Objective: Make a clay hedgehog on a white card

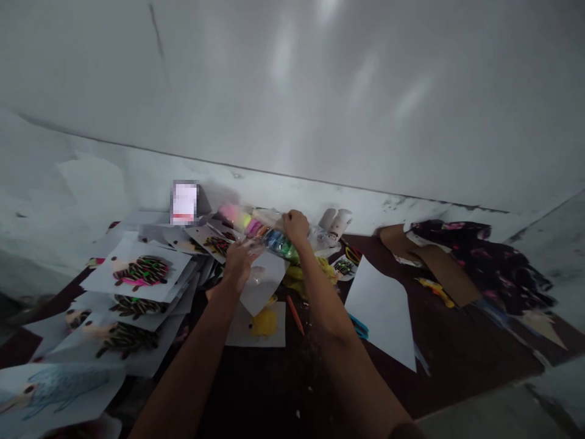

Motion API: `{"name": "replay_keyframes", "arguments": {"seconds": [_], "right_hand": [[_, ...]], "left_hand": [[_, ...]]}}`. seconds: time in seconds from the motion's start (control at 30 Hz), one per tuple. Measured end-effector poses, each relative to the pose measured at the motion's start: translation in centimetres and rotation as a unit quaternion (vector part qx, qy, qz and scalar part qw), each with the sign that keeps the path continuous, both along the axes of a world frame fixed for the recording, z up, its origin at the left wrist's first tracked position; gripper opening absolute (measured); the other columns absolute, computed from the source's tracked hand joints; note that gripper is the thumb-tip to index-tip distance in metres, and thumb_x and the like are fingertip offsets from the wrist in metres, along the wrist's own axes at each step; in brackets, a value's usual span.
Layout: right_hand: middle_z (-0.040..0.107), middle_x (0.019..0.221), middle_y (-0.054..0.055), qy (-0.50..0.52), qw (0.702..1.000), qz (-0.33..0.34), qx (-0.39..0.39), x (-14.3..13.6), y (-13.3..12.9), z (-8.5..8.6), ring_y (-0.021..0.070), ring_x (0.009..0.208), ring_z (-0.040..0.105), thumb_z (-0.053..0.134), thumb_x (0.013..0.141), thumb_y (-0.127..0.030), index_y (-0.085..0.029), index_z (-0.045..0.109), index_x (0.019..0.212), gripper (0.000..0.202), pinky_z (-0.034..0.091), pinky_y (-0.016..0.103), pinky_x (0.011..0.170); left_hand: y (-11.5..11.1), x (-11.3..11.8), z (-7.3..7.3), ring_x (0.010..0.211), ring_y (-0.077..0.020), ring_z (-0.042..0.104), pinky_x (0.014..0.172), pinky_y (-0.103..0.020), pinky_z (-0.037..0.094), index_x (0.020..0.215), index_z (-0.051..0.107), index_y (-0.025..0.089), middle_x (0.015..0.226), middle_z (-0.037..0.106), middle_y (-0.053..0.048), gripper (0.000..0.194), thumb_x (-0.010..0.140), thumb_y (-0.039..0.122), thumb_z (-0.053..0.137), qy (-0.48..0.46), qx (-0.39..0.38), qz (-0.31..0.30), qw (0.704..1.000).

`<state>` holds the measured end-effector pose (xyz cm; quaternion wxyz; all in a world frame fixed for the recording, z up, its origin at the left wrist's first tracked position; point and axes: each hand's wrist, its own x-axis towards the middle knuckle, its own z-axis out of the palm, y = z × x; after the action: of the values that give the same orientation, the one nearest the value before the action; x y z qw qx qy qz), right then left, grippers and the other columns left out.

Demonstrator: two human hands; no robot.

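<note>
Landmark: the sheet with a yellow figure point(241, 332), face up on the table. The transparent packet point(274, 238) of coloured bundles lies beyond that sheet, toward the wall, slanting from pink at its left end to green at its right. Left hand point(237, 263) is at the packet's near edge, fingers bent, seemingly pinching the plastic; blur, so I can't tell how firmly. Right hand point(296, 224) is curled closed over the packet's far edge, apparently gripping the film. Holding opposite edges probably steadies the floppy packet.

Left of the sheet, hedgehog pictures point(105, 277) sit in an overlapping pile, likely stacked to free working room. Beyond the pile, a blurred-out screen point(184, 203) stands upright near the wall, maybe so it can be looked at. Just right of the sheet: orange pen point(295, 314); further right, blue handles point(359, 327) beside a plain white page point(384, 317). Two white cylinders point(340, 223) stand beyond and to the right. Far right of the sheet: brown strip point(448, 274) and dark floral cloth point(493, 262).

Table point(265, 390) is dark reddish brown, with pale scraps point(298, 413) on the near side of the sheet. Pale, stained wall point(292, 110) behind everything; dim light.
</note>
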<state>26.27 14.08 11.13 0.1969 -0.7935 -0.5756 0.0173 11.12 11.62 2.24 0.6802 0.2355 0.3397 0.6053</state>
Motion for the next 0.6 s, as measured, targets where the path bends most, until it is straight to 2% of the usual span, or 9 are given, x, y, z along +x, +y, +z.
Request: {"name": "replay_keyframes", "arguments": {"seconds": [0.1, 0.17, 0.27, 0.3, 0.37, 0.47, 0.6], "right_hand": [[0.073, 0.121, 0.011, 0.024, 1.0, 0.014, 0.008, 0.0, -0.2, -0.1, 0.0233, 0.111, 0.067, 0.044, 0.102, -0.02, -0.019, 0.065, 0.127, 0.033, 0.049, 0.032, 0.093], [0.07, 0.125, 0.01, 0.015, 0.997, 0.054, 0.053, -0.6, -0.7, 0.0, 0.0221, 0.11, 0.066, 0.048, 0.099, -0.016, -0.019, 0.061, 0.132, 0.036, 0.048, 0.032, 0.094], [0.067, 0.126, 0.011, -0.045, 0.979, 0.148, 0.136, -2.2, -1.7, 0.5, 0.0223, 0.116, 0.061, 0.053, 0.096, -0.017, -0.019, 0.067, 0.118, 0.026, 0.045, 0.031, 0.1], [0.069, 0.121, 0.01, -0.068, 0.97, 0.19, 0.137, -2.9, -1.9, 0.8, 0.0228, 0.117, 0.061, 0.053, 0.097, -0.019, -0.019, 0.069, 0.112, 0.022, 0.045, 0.032, 0.101], [0.074, 0.11, 0.007, -0.096, 0.955, 0.274, 0.063, -4.4, -2.3, 1.2, 0.0214, 0.108, 0.065, 0.052, 0.099, -0.02, -0.021, 0.072, 0.107, 0.022, 0.048, 0.03, 0.095], [0.077, 0.112, 0.012, -0.15, 0.96, 0.235, -0.031, -5.7, -2.6, 1.4, 0.0249, 0.108, 0.069, 0.056, 0.097, -0.02, -0.019, 0.075, 0.11, 0.024, 0.051, 0.032, 0.093], [0.076, 0.12, 0.017, -0.208, 0.958, 0.185, -0.061, -5.7, -2.8, 1.2, 0.0307, 0.116, 0.069, 0.059, 0.097, -0.028, -0.015, 0.075, 0.119, 0.03, 0.053, 0.037, 0.096]], "left_hand": [[0.1, 0.4, -0.4, 0.07, -0.0211, 0.069, 0.064, -0.033, 0.06, 0.073, 0.053, 0.023, 0.064, 0.065, 0.001, 0.019, 0.07, 0.023, 0.072, 0.002, -0.012, 0.034, 0.999], [0.2, 0.5, -0.5, 0.063, -0.0175, 0.065, 0.06, -0.029, 0.057, 0.072, 0.053, 0.022, 0.062, 0.063, 0.002, 0.02, 0.067, 0.019, 0.072, 0.007, -0.012, 0.041, 0.999], [0.3, 0.7, -0.2, 0.06, -0.0148, 0.063, 0.058, -0.025, 0.053, 0.073, 0.054, 0.02, 0.062, 0.062, 0.003, 0.021, 0.066, 0.014, 0.073, 0.018, -0.01, 0.047, 0.999], [0.4, 0.8, 0.0, 0.06, -0.0145, 0.062, 0.058, -0.025, 0.052, 0.074, 0.055, 0.02, 0.062, 0.061, 0.003, 0.021, 0.067, 0.014, 0.074, 0.022, -0.009, 0.048, 0.999], [0.3, 1.0, 0.4, 0.059, -0.0137, 0.062, 0.057, -0.023, 0.05, 0.074, 0.055, 0.02, 0.063, 0.061, 0.003, 0.02, 0.069, 0.013, 0.073, 0.024, -0.013, 0.053, 0.998], [0.0, 1.3, 1.0, 0.064, -0.0145, 0.064, 0.059, -0.023, 0.052, 0.072, 0.054, 0.02, 0.066, 0.064, 0.001, 0.018, 0.067, 0.011, 0.07, 0.01, -0.033, 0.066, 0.997], [-0.4, 1.5, 1.3, 0.074, -0.0219, 0.071, 0.064, -0.032, 0.058, 0.074, 0.055, 0.021, 0.068, 0.067, -0.001, 0.016, 0.067, 0.016, 0.069, 0.006, -0.052, 0.052, 0.997]]}}
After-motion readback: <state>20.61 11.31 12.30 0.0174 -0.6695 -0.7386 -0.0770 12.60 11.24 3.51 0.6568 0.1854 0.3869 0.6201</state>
